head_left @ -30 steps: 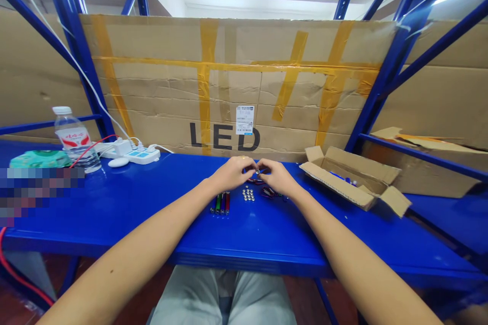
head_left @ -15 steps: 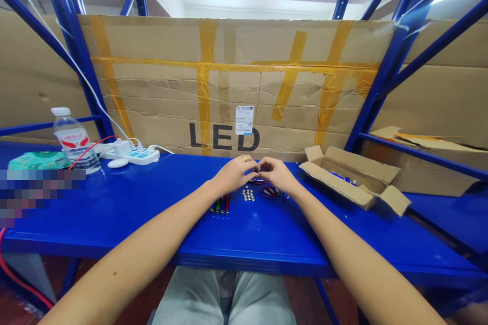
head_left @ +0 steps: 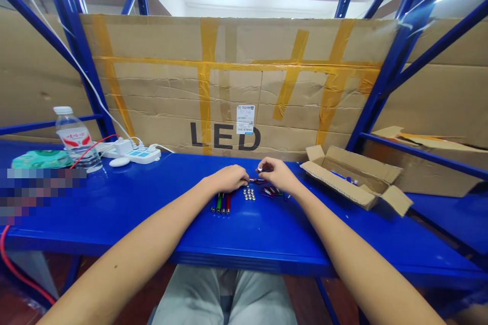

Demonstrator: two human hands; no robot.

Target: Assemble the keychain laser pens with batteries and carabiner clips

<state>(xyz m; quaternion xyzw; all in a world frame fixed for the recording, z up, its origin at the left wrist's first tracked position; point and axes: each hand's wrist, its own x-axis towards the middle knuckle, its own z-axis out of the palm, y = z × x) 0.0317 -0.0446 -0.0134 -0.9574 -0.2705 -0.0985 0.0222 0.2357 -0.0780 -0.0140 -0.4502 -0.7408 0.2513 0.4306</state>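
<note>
My left hand point(head_left: 229, 179) rests low on the blue shelf point(head_left: 152, 208), fingers curled down toward the small parts; what its fingertips touch is hidden. My right hand point(head_left: 277, 173) is raised slightly, pinching a tiny silver piece point(head_left: 260, 168) between thumb and forefinger. Between the hands lies a small red part point(head_left: 258, 181). In front of the left hand lie slim pen-like sticks point(head_left: 221, 203), green, dark and red. A cluster of several small silver button cells point(head_left: 249, 193) sits beside them, and a heap of small red and dark parts point(head_left: 271, 191) lies under the right hand.
An open cardboard box point(head_left: 354, 183) with blue items inside stands at the right. At the left stand a water bottle point(head_left: 76, 138), a white power strip point(head_left: 133, 154) with cables and a green packet point(head_left: 40, 159). A taped cardboard sheet point(head_left: 229, 81) marked LED backs the shelf.
My hands, joined together at the small piece before, have parted. The left hand dropped to the shelf surface; the right hand keeps the tiny silver piece pinched.
</note>
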